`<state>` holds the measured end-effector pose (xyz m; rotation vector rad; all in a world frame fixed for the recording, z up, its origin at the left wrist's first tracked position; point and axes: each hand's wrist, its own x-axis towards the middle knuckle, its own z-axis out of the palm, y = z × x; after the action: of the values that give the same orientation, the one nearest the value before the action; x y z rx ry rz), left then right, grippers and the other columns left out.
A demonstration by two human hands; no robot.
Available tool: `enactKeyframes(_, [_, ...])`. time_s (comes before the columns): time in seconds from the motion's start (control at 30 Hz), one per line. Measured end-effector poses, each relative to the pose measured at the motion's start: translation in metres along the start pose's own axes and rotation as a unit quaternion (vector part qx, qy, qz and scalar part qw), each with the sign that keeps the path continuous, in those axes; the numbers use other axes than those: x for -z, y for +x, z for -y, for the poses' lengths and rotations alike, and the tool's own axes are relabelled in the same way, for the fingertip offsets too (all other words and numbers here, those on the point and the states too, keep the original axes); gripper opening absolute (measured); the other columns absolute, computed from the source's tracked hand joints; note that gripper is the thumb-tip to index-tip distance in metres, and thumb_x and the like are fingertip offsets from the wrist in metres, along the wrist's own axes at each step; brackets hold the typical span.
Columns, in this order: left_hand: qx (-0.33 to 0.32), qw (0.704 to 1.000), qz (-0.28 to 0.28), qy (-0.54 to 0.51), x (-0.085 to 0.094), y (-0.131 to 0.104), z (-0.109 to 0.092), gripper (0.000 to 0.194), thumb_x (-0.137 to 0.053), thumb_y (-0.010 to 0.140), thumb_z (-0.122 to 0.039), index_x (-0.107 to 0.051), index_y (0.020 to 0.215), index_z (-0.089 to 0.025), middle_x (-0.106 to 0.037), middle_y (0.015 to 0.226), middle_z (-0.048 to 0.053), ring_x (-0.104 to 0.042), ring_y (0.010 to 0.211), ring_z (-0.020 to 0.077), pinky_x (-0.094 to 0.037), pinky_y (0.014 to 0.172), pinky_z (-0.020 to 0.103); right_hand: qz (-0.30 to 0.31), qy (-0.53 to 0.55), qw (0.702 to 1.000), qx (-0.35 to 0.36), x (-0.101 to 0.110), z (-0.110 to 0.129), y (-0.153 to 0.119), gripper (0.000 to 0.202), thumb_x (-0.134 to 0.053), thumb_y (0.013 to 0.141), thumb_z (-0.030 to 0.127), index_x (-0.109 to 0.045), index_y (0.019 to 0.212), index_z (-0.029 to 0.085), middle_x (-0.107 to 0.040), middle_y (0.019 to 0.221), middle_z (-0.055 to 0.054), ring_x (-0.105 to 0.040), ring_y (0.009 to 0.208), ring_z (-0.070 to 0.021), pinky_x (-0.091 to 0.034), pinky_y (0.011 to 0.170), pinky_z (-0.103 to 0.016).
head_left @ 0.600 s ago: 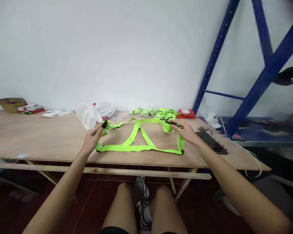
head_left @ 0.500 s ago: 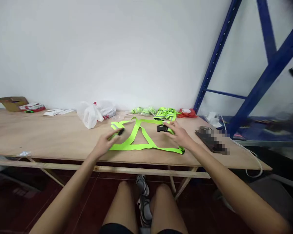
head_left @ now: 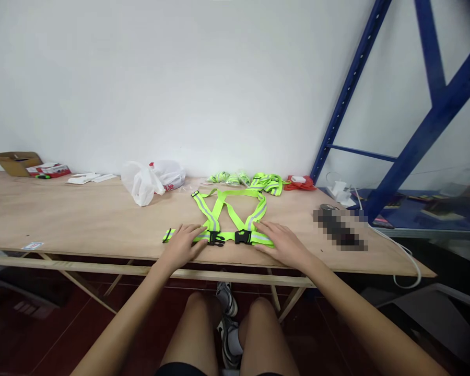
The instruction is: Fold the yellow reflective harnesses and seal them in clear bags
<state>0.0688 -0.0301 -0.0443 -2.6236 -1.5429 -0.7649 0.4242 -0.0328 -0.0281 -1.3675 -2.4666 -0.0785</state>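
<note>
The neon green harness (head_left: 216, 206) is spread out on the wooden table (head_left: 82, 214), right by the front edge, with grey stripes on its straps; its 2 black buckle halves, the pronged half (head_left: 216, 238) and the socket half (head_left: 243, 237), sit near each other but unjoined along the bottom strap; left hand (head_left: 183, 245) is palm down over that strap, just beside the pronged half, fingers loosely stretched out; right hand (head_left: 284, 245) lies much the same at the other end, fingers extended and touching the strap near the socket half; behind the harness there's a heap of similar neon straps (head_left: 267, 184), with a red bundle (head_left: 301, 183) beside it; over on the left, white plastic bags (head_left: 141, 183); far right, a blue rack (head_left: 350, 83).
</note>
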Motion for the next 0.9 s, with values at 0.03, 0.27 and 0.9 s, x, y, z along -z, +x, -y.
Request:
enactKeyframes(0.03, [0.01, 1.0, -0.01, -0.013, 0.005, -0.005, 0.006, 0.048, -0.051, 0.098, -0.048, -0.059, 0.138, -0.022, -0.062, 0.138, 0.012, -0.056, 0.128, 0.0309, -0.034, 0.114, 0.053, -0.016, 0.018, 1.0, -0.007, 0.003, -0.008, -0.008, 0.063, -0.058, 0.093, 0.054, -0.047, 0.149, 0.027, -0.052, 0.15, -0.012, -0.05, 0.136, -0.0335, -0.042, 0.111, -0.053])
enactKeyframes(0.27, [0.117, 0.98, 0.02, -0.158, 0.038, -0.048, 0.067, 0.07, -0.062, 0.085, -0.065, -0.058, 0.137, -0.019, -0.06, 0.14, 0.012, -0.056, 0.128, 0.0314, -0.044, 0.109, 0.043, -0.009, 0.184, 0.976, -0.117, 0.004, -0.06, -0.061, 0.068, -0.062, 0.087, 0.05, -0.049, 0.147, 0.023, -0.053, 0.15, -0.011, -0.051, 0.137, -0.0319, -0.04, 0.115, -0.049])
enactKeyframes(0.9, [0.104, 0.983, 0.091, -0.121, 0.072, -0.066, 0.095, 0.056, -0.061, 0.084, -0.066, -0.073, 0.124, -0.028, -0.068, 0.128, 0.007, -0.064, 0.118, 0.0302, -0.051, 0.102, 0.035, 0.09, 0.0, 0.993, -0.069, 0.035, -0.063, -0.083, 0.053, -0.037, 0.099, 0.043, -0.052, 0.148, 0.027, -0.063, 0.11, -0.013, -0.062, 0.107, -0.0307, -0.05, 0.095, -0.047])
